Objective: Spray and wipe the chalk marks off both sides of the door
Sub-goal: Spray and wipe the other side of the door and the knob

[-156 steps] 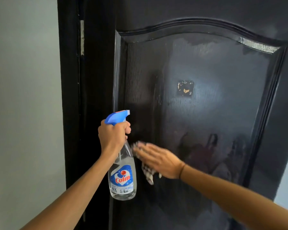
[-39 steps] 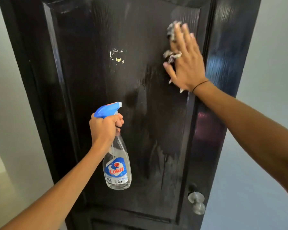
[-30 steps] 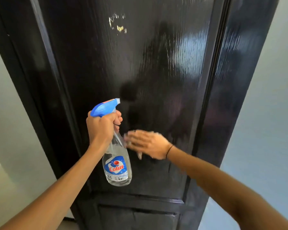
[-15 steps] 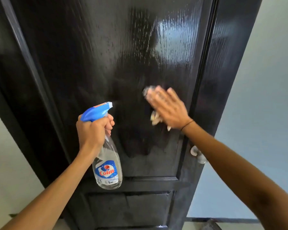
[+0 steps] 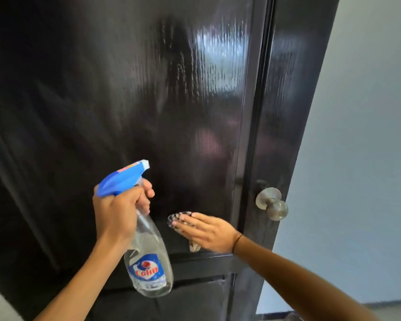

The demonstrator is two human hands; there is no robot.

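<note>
1. The right hand lies flat, its fingers straight and close together, pressing a checked cloth against the black door. It is low on the upper panel, just above the panel's bottom moulding; a corner of the cloth hangs out below the palm.
2. The left hand is wrapped round the neck of the spray bottle, fingers clamped, one on the trigger under the blue head. The nozzle points towards the door, just left of the cloth.
3. The door panel above the cloth looks wet and streaky, with reflections on it. I can make out no chalk marks in this view, though blur on the left part may hide faint ones.
4. To wipe well here, it seems best to keep the palm flat and the pressure even, and to work along the moulding edge, where residue likely collects.
5. The round door knob sits to the right, near the wrist; a wide stroke could knock it.
6. The door's other side is out of view and, in my judgement, remains to be checked.
</note>
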